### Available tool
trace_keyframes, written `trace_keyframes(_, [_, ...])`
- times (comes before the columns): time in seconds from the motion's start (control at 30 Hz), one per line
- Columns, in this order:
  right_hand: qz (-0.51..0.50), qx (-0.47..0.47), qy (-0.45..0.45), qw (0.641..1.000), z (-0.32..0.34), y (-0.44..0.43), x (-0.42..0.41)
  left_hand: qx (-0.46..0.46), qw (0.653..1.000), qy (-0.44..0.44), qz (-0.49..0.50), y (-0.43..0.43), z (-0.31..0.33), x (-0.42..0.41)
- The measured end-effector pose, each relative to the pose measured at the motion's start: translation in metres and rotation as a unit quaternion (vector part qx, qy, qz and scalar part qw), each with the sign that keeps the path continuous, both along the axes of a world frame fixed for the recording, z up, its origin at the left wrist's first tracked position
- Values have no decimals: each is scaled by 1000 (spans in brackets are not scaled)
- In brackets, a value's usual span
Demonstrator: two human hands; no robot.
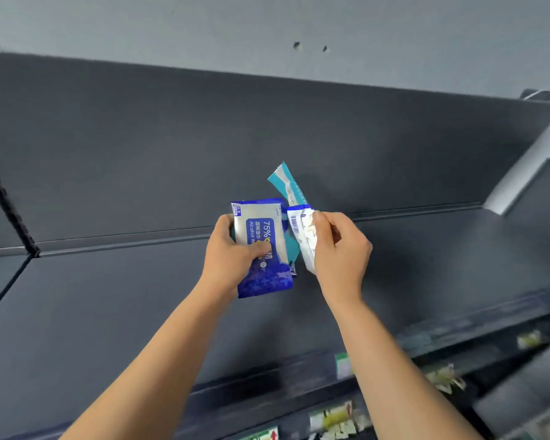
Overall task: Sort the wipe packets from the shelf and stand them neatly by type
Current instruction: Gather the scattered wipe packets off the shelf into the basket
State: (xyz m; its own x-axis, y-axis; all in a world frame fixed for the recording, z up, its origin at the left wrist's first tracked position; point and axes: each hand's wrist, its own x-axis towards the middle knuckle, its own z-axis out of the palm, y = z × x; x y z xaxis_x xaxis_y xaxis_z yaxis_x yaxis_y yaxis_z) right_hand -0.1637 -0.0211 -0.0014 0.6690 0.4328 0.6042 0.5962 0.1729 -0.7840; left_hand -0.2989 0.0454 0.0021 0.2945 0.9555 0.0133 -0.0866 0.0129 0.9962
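Fingers [261, 249] of the left hand [226, 258] curl round the blue alcohol wipe packet [264, 277], thumb pressed on its face, with a teal packet [288, 185] tucked behind. The right hand [340, 252] pinches a white packet [304, 239] edge-on. All three are held above the dark shelf [140, 296]. The teal one looks only loosely trapped and could slide out if the grip shifts. The packets look glossy, soft and slippery.
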Motion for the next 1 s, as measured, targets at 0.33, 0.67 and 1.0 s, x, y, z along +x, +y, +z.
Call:
trace_keyframes(0.33, [-180, 47, -31, 982, -7, -228, 99, 45, 983, -23, -174, -187, -8, 139])
trace_keyframes(0.67, [-387, 1, -42, 921, -45, -441, 142, 51, 928, 15, -368, -378, -46, 230])
trace_keyframes(1.0, [-572, -68, 52, 816, -84, -588, 120, 66, 825, 65, -557, -518, -88, 271])
